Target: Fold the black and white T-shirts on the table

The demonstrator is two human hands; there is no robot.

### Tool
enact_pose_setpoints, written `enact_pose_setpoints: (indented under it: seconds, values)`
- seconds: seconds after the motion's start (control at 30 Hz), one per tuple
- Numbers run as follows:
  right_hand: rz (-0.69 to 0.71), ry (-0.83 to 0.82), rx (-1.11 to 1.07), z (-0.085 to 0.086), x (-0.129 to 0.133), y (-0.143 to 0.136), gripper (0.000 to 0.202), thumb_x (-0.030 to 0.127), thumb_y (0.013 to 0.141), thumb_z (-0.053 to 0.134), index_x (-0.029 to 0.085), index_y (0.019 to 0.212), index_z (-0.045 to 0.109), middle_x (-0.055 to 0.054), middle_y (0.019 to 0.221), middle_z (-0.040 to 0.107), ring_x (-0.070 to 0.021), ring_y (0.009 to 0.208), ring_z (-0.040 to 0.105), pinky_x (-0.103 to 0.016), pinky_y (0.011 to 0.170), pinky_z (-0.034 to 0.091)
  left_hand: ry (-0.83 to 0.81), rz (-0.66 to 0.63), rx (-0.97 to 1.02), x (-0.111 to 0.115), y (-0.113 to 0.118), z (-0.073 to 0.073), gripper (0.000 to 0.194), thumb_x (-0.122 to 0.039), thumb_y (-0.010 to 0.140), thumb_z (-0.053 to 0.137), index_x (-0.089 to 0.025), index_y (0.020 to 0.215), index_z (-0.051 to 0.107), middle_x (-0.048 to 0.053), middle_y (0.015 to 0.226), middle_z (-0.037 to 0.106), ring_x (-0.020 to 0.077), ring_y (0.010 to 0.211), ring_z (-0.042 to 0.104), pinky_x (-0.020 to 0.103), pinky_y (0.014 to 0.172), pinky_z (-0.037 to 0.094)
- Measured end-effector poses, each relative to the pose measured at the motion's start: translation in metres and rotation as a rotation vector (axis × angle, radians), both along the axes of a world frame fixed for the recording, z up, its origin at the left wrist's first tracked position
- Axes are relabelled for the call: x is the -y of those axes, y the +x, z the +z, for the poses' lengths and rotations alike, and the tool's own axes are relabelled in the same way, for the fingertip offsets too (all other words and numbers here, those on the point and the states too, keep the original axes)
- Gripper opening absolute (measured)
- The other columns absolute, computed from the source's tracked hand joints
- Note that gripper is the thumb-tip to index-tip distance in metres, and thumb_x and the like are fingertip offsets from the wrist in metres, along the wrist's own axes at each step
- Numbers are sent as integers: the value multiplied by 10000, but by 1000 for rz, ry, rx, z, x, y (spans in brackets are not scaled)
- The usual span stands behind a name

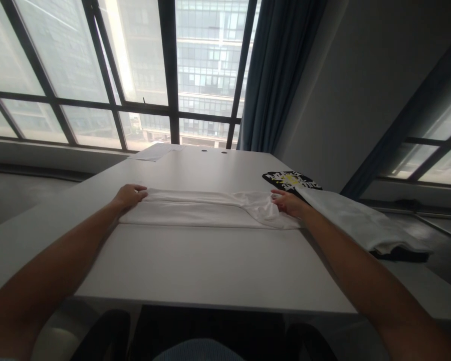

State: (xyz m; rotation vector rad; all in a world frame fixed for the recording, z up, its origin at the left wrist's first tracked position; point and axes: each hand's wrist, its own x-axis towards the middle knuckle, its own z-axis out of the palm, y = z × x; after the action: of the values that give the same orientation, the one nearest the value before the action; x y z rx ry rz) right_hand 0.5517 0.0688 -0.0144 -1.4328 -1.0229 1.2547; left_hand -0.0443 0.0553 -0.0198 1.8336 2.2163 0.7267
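Observation:
A white cloth garment (195, 214) lies folded in a long strip across the white table (210, 265). At its far left corner, my left hand (130, 195) pinches the edge of the fabric. My right hand (287, 202) grips the bunched, wrinkled part at the right end, fingers closed on the cloth. A fold line runs along the strip and bends toward the near edge at the right. The exact kind of garment cannot be made out.
Right of my right arm lies more white and black clothing (361, 220). Behind it is a black piece with white and yellow print (291, 179). Paper sheets (156, 151) rest at the far left of the table. Windows and a blue curtain (278, 75) stand beyond.

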Motion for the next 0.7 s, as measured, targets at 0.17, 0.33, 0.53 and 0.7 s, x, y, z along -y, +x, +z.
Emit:
enact_pose_setpoints:
  seconds: [0.17,0.33,0.53,0.7]
  values:
    - [39,-12,-32,0,-1,3,502,-92,635,565,123,1082,648,-25,760,716,-109,546,632,-179,505,529,91,21,155,3,1,-2,526,-322,758,666,-107,1231,748,89,916,781,190,655,722,275,740,587]
    - [55,21,-4,-2,-6,8,500,-47,618,593,121,1084,661,-25,749,723,-131,559,641,-213,542,543,155,28,167,0,-5,-3,560,-346,757,637,-110,1255,735,105,1045,769,191,689,712,265,679,585]
    - [-49,147,10,-10,-18,14,501,6,653,619,165,1127,636,-49,785,722,-138,600,662,-206,546,547,196,2,120,-8,-10,-9,569,-378,759,589,-102,1234,738,121,1243,713,217,844,716,278,778,579]
    - [-48,155,105,-20,-22,10,468,148,770,652,179,1229,567,-99,989,742,-165,768,720,-257,662,598,107,-52,-13,-17,-13,-19,603,-435,742,617,-115,1240,731,144,1251,699,284,1001,699,347,960,534]
